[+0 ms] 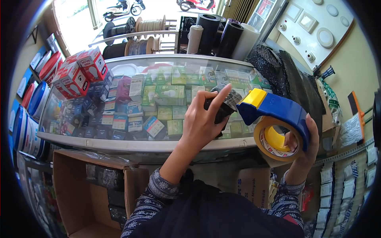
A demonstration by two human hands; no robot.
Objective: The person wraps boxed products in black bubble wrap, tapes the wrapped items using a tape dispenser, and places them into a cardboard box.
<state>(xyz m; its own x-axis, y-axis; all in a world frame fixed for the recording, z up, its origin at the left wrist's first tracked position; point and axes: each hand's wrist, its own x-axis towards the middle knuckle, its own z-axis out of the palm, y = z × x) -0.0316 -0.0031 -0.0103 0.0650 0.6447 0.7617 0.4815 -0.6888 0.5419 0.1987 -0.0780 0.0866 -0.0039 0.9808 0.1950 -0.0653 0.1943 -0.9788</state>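
In the head view, my left hand [200,117] grips a small black package [227,104] that looks wrapped in shiny plastic. It is held above the glass-topped counter, and my fingers partly cover it. My right hand [310,137] is wrapped round the back of a blue tape dispenser [283,106] with a yellow front piece. A wide roll of tape [262,139] sits in the dispenser on a yellow hub. The yellow front end is right beside the package; whether tape joins the two I cannot tell.
Small boxes lie under the counter's glass [166,59]. Red bulb boxes [75,75] stand on its left end, black bubble wrap [278,75] at its right. Below left is an open carton [89,198] with black packages inside. Cable spools [151,25] and plastic rolls [208,33] stand behind.
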